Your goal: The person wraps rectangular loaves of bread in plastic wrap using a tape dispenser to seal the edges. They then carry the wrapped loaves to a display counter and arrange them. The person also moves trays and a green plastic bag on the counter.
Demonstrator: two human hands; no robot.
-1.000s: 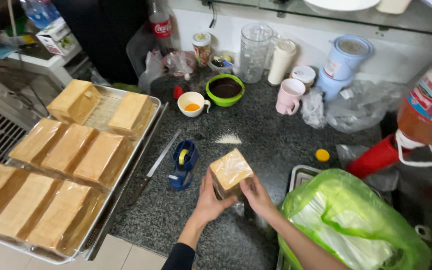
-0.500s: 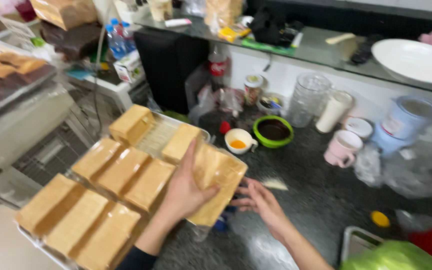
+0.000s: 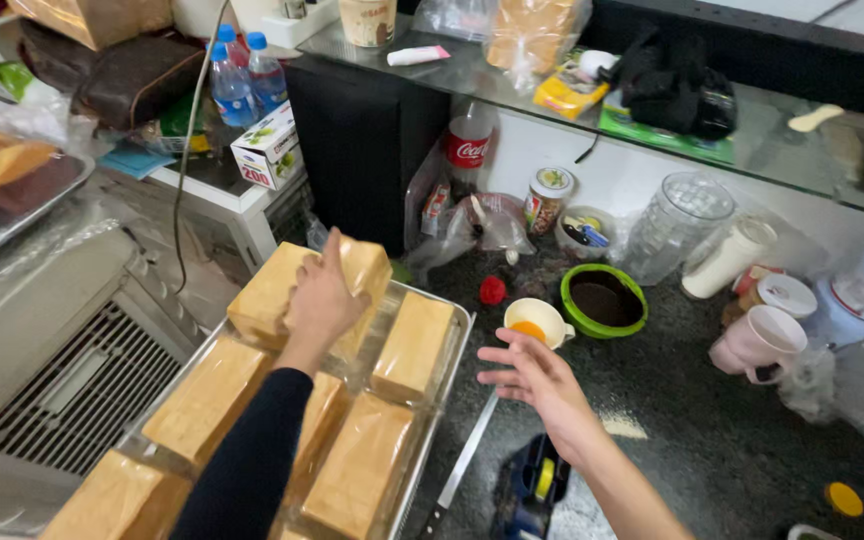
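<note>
dark speckled counter (image 3: 712, 440), metal tray (image 3: 452, 375) of wrapped loaves. left hand (image 3: 324, 292) clamped on wrapped bread loaf (image 3: 357, 268) at tray's far end; right hand (image 3: 537, 378) spread, empty. loaf looks light, soft, film slippery; best held by flat sides.

You are looking down at a dark speckled stone counter (image 3: 722, 440) set against a white wall (image 3: 602, 160). Above it runs a glass shelf (image 3: 752, 150) crowded with clutter. To your left stands a tall black cabinet (image 3: 367, 150), then a white side table (image 3: 222, 190), and what may be a ribbed metal grille (image 3: 72, 390).
</note>
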